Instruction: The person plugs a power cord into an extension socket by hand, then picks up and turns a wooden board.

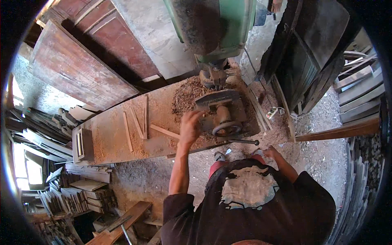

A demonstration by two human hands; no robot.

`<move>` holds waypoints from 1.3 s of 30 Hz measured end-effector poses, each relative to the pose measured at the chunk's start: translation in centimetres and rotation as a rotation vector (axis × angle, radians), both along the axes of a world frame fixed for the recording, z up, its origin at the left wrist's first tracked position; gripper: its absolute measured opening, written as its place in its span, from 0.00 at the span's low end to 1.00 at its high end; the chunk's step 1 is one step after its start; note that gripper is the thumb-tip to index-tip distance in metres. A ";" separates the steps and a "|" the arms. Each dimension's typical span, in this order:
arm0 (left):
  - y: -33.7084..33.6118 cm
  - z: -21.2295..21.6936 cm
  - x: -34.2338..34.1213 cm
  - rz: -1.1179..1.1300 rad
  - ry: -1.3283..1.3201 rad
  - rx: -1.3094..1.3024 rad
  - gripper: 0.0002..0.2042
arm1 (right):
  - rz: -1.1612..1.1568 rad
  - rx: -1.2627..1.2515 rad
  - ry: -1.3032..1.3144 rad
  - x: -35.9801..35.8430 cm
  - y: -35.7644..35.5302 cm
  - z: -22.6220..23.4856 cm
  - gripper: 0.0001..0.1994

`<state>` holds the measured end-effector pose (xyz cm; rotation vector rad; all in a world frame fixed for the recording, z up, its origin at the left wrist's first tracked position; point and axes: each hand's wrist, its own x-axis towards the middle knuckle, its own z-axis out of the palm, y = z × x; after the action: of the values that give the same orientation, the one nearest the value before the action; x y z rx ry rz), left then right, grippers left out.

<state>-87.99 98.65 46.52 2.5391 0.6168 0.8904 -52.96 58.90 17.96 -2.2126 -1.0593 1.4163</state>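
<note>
Reaching left hand [190,123]: over the table [108,122]; I cannot tell my grip.
Right hand [270,152]: off near edge, grip unclear.
Sticks [165,131]: four.
Wheel [227,129]: one.

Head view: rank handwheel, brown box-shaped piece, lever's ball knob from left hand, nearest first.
1. Handwheel, just right of the left hand
2. Ball knob, farther right, on the lever
3. Brown box-shaped piece, left end of the table

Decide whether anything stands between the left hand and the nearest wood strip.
Nothing visible does. The left hand is by the right end of the wood strip; whether they touch is unclear. The handwheel lies on the hand's other side.
</note>
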 end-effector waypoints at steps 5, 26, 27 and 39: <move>-1.9 1.6 3.5 0.017 0.472 0.083 0.28 | 0.211 -0.051 -0.120 0.1 0.6 0.0 0.13; -2.1 2.0 2.6 0.158 0.230 -0.122 0.16 | 0.233 -0.055 -0.109 -0.6 -1.0 -1.3 0.10; -2.0 1.5 2.4 0.158 0.229 -0.124 0.16 | 0.221 -0.058 -0.095 -0.7 -1.0 -1.1 0.11; 1.7 2.8 -1.7 0.332 0.112 0.071 0.12 | -0.295 -0.087 0.107 -3.8 2.3 1.1 0.11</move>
<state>-89.66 100.31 49.36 2.6072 1.0839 0.8930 -56.78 61.23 19.07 -2.2125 -0.6162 1.4511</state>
